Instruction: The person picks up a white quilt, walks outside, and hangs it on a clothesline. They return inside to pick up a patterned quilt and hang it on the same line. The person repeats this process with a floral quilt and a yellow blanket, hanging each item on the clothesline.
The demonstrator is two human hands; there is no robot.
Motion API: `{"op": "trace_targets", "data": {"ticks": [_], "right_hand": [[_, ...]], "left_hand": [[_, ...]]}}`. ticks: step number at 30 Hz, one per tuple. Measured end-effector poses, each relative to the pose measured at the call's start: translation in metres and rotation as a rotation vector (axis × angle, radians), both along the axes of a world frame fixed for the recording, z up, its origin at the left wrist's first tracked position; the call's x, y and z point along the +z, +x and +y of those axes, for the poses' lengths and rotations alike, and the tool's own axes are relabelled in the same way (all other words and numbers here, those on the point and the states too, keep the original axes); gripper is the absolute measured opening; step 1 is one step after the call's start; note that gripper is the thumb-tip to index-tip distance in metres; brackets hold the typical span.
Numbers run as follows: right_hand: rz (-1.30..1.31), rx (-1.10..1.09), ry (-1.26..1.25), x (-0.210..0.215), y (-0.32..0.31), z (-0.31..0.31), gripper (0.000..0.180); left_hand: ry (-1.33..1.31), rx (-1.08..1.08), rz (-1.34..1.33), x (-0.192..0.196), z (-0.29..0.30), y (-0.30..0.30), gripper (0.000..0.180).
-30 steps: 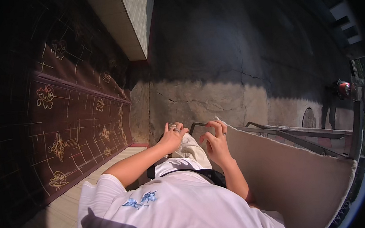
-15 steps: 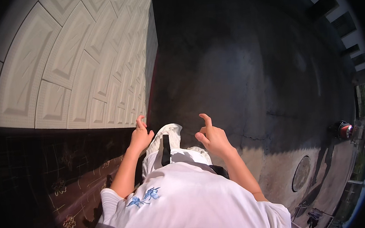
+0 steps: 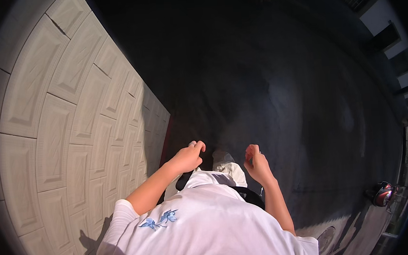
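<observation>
Your left hand sits just below the middle of the frame, fingers curled together around a dark strap that runs down toward your white shirt. A ring shows on one finger. Your right hand is a little to the right, apart from the left, fingers curled in with the thumb raised; you cannot tell whether its grip closes on anything. Between the two hands lies a pale bag, partly hidden by your shirt. A pale panelled wall fills the left of the frame. Dark pavement fills the centre and right. A red round object sits at the lower right edge, too small to identify.
</observation>
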State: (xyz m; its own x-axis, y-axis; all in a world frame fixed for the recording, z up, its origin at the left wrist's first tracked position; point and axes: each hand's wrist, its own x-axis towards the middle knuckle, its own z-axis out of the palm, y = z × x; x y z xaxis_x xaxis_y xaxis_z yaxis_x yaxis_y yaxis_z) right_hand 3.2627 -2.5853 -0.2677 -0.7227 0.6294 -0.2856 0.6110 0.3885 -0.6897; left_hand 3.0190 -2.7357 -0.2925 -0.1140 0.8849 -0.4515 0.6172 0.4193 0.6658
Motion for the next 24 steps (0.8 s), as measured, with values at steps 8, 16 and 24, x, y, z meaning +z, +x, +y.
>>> {"op": "trace_targets", "data": {"ticks": [8, 16, 24], "right_hand": [[0.371, 0.523, 0.295, 0.03, -0.318, 0.265, 0.039], [0.333, 0.378, 0.046, 0.001, -0.534, 0.5, 0.03], [0.15, 0.2, 0.107, -0.04, -0.733, 0.733, 0.023]], "left_hand": [[-0.024, 0.249, 0.126, -0.02, 0.232, -0.214, 0.033], [0.274, 0.384, 0.173, -0.016, 0.501, -0.446, 0.054], [0.288, 0.287, -0.067, -0.041, 0.678, -0.69, 0.051]]}}
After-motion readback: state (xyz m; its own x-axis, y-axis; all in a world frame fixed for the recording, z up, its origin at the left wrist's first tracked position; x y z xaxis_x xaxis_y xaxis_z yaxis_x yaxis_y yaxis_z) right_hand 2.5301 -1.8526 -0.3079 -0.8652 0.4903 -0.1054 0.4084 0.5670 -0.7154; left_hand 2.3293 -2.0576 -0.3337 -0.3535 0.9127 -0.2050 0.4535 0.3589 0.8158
